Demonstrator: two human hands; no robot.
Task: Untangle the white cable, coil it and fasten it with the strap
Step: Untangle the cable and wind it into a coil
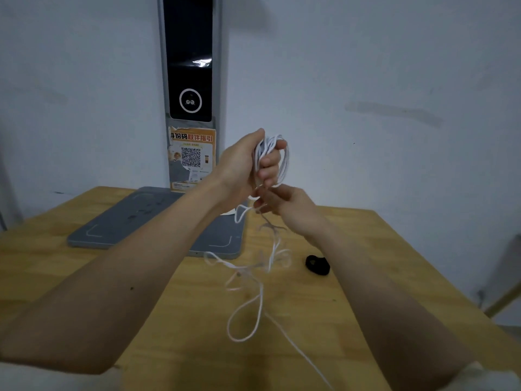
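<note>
Loose cable (pixel 260 300) on table | L hand (pixel 248 162) grips coil | R hand (pixel 287 201) pinches strand | sticker (pixel 192 158): QR

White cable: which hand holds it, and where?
Left hand grips the white cable by its coiled loops; right hand pinches the loose strand just below.
</note>
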